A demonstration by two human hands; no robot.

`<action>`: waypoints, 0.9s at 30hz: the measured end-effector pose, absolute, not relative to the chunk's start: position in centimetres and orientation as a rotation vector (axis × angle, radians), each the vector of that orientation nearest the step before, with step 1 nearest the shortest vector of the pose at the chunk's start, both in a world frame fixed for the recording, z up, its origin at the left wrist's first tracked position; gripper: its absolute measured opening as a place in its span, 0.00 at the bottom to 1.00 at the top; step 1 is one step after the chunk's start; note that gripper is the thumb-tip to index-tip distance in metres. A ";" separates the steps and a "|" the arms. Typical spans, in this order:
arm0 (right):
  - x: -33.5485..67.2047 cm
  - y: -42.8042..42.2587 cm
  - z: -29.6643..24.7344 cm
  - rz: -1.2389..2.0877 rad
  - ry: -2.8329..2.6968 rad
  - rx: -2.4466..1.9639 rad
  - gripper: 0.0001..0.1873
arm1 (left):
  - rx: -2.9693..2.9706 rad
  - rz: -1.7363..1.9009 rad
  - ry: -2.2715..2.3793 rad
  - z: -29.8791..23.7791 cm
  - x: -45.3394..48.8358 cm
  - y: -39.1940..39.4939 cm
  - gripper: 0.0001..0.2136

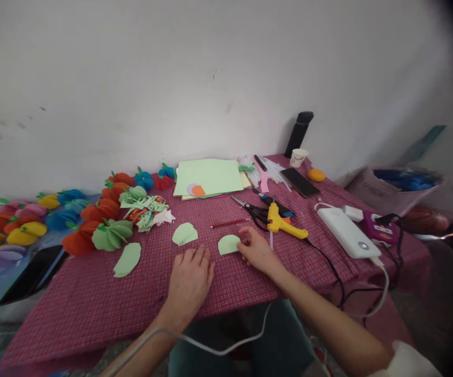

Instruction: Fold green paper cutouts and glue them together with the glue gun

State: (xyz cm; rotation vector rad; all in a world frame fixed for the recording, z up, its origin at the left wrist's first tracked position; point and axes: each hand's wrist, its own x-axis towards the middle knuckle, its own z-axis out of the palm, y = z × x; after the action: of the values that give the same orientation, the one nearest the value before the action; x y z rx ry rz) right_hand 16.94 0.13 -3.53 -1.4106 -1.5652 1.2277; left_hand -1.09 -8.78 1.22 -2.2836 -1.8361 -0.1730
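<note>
My right hand [256, 248] pinches the edge of a light green folded paper piece [227, 244] just above the checked cloth. Flat on the table, fingers loosely stretched, rests my left hand [192, 272], holding nothing. Just beyond its fingertips lies a second light green paper piece [184, 234]. A third green paper piece [127, 259] is farther left, beside a light green paper pumpkin [112, 234]. A red pencil [230, 223] lies behind the piece in my right hand.
A yellow glue gun [285, 224] and black-handled scissors [256, 212] lie right of centre. Green paper sheets [211, 175] are stacked at the back. Paper scraps [148, 213] and several coloured paper pumpkins [101, 210] fill the left. A white power bank [346, 231] sits right, with cables.
</note>
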 end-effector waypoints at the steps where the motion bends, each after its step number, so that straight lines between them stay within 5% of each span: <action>1: 17.1 0.1 -3.5 1.115 -1.674 -1.446 0.16 | -2.319 -0.210 -1.809 1.2 -0.4 -8.6 0.16; 14: 19.6 -2.5 -1.2 0.227 -2.279 -1.359 0.15 | -2.518 -0.218 -1.704 -0.2 2.4 -7.5 0.16; 27: 18.7 -4.0 -3.0 0.215 -2.488 -1.197 0.17 | -2.516 -0.097 -1.716 -1.6 2.3 -7.1 0.17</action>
State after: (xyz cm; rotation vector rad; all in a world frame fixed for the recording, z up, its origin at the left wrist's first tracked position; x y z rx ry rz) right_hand 18.68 -3.98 -3.05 -1.1971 -2.4876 0.2151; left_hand 2.27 -7.14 -1.56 -2.5155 -1.7158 -0.0969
